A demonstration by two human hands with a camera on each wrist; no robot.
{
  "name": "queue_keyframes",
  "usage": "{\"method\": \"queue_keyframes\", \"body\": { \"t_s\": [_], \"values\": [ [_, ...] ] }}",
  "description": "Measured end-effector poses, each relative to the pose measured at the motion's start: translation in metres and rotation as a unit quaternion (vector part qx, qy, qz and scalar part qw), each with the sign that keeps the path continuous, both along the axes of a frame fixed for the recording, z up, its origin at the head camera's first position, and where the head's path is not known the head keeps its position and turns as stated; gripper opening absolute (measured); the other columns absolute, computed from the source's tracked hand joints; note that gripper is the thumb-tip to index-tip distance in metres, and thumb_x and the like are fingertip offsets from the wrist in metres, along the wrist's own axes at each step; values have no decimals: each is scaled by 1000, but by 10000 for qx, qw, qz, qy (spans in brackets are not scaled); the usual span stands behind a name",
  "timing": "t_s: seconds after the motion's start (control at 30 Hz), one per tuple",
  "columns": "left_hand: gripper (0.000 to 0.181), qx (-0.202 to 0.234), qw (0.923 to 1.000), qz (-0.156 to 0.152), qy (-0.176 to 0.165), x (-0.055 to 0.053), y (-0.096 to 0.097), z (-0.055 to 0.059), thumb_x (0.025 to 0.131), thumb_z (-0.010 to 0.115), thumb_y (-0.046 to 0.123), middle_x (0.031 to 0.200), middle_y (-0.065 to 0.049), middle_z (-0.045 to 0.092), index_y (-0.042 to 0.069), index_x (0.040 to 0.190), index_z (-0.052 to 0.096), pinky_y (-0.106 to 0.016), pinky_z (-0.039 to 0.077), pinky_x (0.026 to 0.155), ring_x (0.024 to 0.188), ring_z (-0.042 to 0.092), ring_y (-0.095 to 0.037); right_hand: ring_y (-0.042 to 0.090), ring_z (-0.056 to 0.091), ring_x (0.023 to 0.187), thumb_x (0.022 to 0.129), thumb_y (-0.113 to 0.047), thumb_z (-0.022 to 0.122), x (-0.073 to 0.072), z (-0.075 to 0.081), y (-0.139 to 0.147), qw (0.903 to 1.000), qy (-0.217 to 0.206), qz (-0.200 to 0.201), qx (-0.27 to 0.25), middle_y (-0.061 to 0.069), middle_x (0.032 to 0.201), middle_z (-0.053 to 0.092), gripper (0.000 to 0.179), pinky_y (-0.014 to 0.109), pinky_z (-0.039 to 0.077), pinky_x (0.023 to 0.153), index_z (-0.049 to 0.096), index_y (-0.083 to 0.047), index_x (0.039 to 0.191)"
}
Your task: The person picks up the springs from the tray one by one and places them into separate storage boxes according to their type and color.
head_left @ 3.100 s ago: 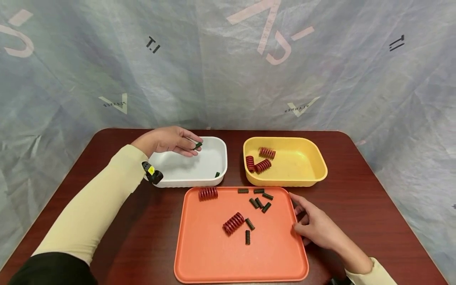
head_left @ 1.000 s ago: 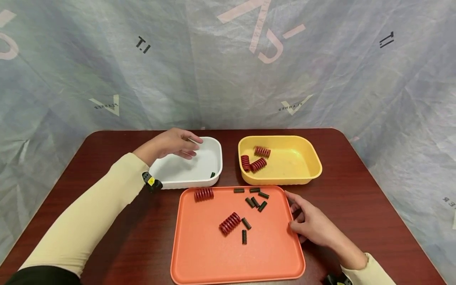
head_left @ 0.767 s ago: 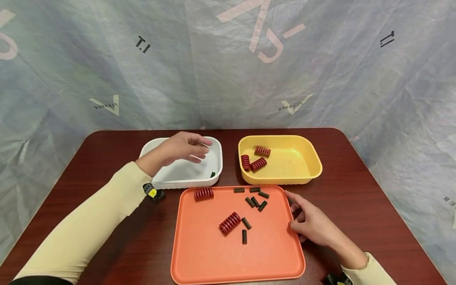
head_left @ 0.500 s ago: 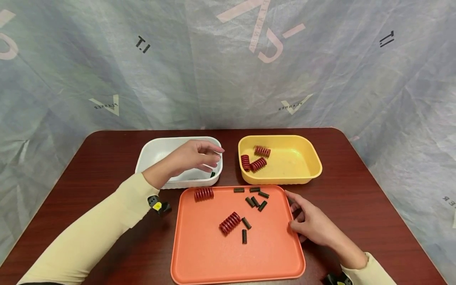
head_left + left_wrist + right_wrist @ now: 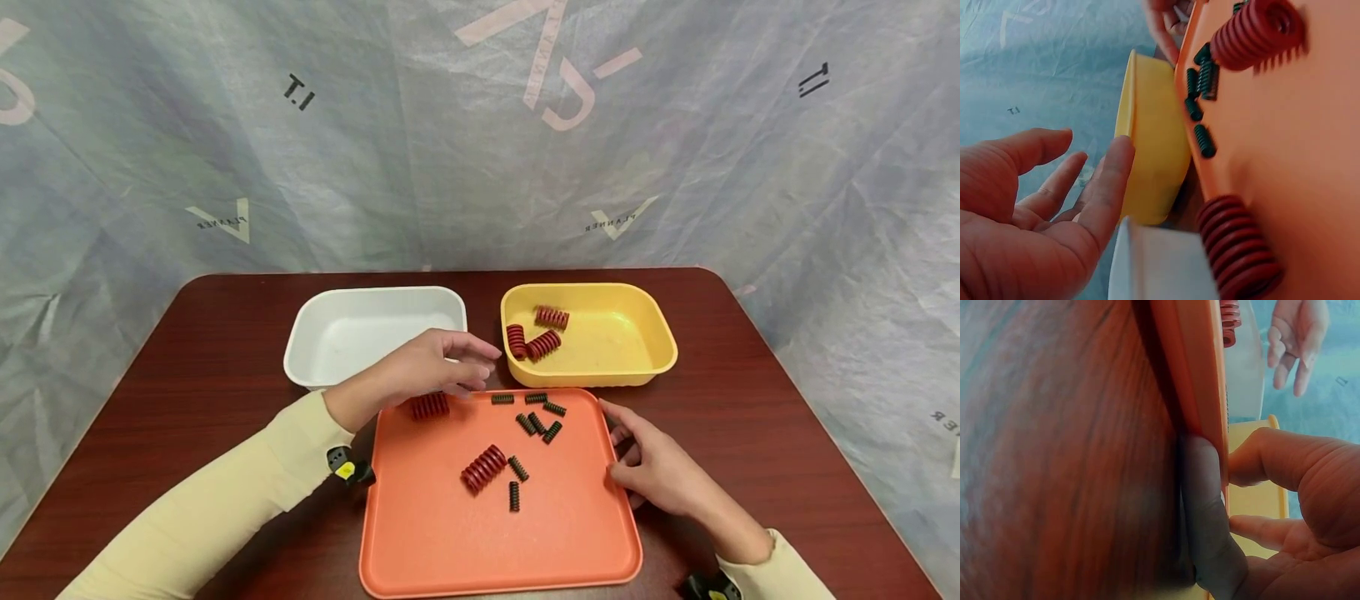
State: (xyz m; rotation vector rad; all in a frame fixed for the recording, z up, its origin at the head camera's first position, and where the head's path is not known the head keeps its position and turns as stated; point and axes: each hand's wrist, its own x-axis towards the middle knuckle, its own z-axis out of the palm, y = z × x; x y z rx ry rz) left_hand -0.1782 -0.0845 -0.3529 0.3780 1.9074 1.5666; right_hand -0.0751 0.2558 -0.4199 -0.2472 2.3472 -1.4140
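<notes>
My left hand (image 5: 431, 362) hovers over the far left edge of the orange tray (image 5: 555, 550), fingers loosely extended with nothing between them, as the left wrist view also shows. Beneath it lies a thick red coil spring (image 5: 430, 406), partly covered by the hand. Another red spring (image 5: 483, 469) rests mid-tray, beside two small dark green springs, one of them an upright-lying green spring (image 5: 513, 497). Several more small green springs (image 5: 537, 423) are grouped near the far right part. My right hand (image 5: 660, 462) grips the tray's right rim, thumb and fingers around the edge (image 5: 1207, 381).
Behind the tray on the left stands a white bin (image 5: 300, 354); the hand hides its near right corner. A yellow bin (image 5: 663, 358) to its right holds three red springs (image 5: 543, 344). All stand on a dark red wooden table (image 5: 187, 392), with a grey curtain behind.
About three seconds ago my left hand held a small green spring over the white bin; it let go and has since moved right and nearer, over the tray's edge. My right hand stays on the tray.
</notes>
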Motion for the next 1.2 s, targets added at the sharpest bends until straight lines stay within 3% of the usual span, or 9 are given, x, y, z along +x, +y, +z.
{"method": "queue_keyframes", "body": {
  "t_s": [0.37,0.57,0.77,1.0,1.2],
  "values": [
    [39,-98,9991,-366,-209,14,16,-20,100,67,3,129,-24,64,-4,138,60,-49,62,89,108,69,-41,28,67,76,87,9,67,-1,1,0,10000,73,13,54,22,112,51,86,40,60,45,25,-3,161],
    [39,-326,9988,-365,-70,15,20,-33,99,68,4,129,-18,66,-1,137,62,-40,63,87,105,70,-32,27,67,76,87,9,67,0,1,0,9999,103,23,72,21,112,51,86,39,60,45,25,-3,161],
    [35,-508,9985,-215,-65,15,25,-36,98,68,1,129,-15,66,2,133,66,-38,64,82,98,71,-26,28,67,76,88,9,67,0,2,0,9999,99,36,77,21,112,51,86,39,60,45,25,-3,161],
    [30,-831,9961,-198,222,13,35,-42,96,70,-1,124,-12,69,3,126,70,-34,65,76,93,73,-22,27,67,76,87,9,67,0,2,0,9998,144,8,138,21,112,51,85,39,60,45,26,-3,161],
    [25,-1309,9901,-165,485,16,43,-45,93,72,-3,109,-7,72,4,118,73,-32,64,66,80,72,-21,27,68,77,87,9,67,1,1,-1,9999,111,-12,95,22,113,51,85,39,60,45,27,-4,161]
  ]
}}
